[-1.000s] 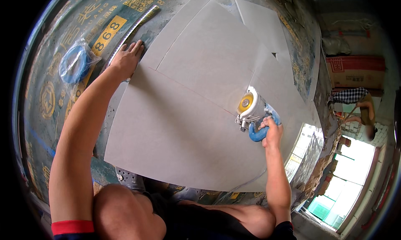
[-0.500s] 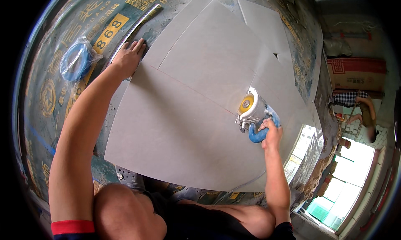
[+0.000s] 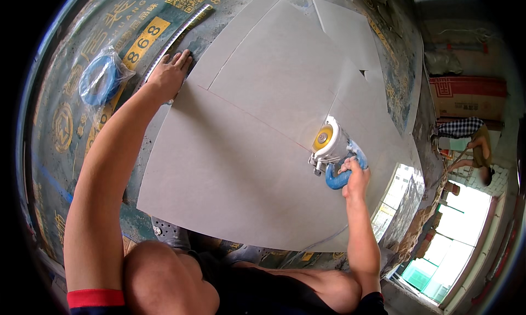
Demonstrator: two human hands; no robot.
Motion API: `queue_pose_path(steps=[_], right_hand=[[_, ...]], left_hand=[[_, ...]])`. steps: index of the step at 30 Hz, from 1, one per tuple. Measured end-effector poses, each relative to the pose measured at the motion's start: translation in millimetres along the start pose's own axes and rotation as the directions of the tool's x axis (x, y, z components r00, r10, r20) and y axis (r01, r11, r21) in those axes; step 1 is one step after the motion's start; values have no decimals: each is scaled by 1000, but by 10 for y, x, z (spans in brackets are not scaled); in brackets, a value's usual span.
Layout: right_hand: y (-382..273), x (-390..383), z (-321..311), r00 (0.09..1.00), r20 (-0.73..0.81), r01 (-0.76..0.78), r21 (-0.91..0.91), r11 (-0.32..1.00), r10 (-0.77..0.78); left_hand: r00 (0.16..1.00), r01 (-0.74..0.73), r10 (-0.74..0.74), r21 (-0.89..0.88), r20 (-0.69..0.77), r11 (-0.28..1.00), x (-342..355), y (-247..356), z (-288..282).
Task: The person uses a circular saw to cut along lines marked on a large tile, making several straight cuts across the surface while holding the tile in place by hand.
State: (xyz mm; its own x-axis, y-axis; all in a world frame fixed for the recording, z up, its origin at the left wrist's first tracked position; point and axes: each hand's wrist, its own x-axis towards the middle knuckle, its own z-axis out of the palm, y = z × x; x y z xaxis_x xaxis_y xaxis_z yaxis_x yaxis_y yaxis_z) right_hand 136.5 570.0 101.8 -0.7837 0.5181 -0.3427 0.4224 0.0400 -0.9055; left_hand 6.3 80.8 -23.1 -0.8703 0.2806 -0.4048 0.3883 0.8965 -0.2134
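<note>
1. Leftmost, a blue ring-shaped roll [image 3: 98, 83] is veiled by a clear plastic bag [image 3: 125, 72], on a printed green floor covering [image 3: 48, 156]
2. The lower part of a metal ruler [image 3: 174, 40] is hidden by the left hand [image 3: 169, 76] and forearm; its fingers are stretched out, with nothing grasped, beside the slab's left edge, and whether the slab is touched cannot be told
3. A large grey slab [image 3: 241, 156] is spread across the middle, smooth and matt, crossed by a thin red line [image 3: 249, 115]
4. On its right part a hand-held cutter [image 3: 341, 146] is seen, with yellow disc [image 3: 323, 138], white guard and blue handle; the disc's depth in the slab cannot be made out
5. The cutter's handle is gripped by the curled fingers of the right hand [image 3: 357, 177], partly hidden; the left fingers are well apart from it
6. Far right, another person [image 3: 482, 150] is shown small, sideways and indistinct
</note>
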Motion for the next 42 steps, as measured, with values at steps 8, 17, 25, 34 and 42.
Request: queue_pose_path(steps=[8,17,25,34,42], right_hand=[[-44,-34,7,1000,12,-14,-35,999,15],[-94,-67,24,1000,2,-14,-37,999,14],[-79,-32,-26,1000,7,-18,23,1000,18],[-776,-361,-353,993,-119,-7,74,997,16],[-1981,-529,-1209,961,-266,55,-70,996,-72]], left_hand=[[999,5,-5,-9,35,1000,-40,13,-105],[999,6,-5,-10,32,1000,-32,14,-126],[1000,13,-13,-31,6,999,3,21,-105],[999,-39,40,19,-27,999,16,-20,-141],[995,-97,97,-15,12,995,-37,-109,-203]])
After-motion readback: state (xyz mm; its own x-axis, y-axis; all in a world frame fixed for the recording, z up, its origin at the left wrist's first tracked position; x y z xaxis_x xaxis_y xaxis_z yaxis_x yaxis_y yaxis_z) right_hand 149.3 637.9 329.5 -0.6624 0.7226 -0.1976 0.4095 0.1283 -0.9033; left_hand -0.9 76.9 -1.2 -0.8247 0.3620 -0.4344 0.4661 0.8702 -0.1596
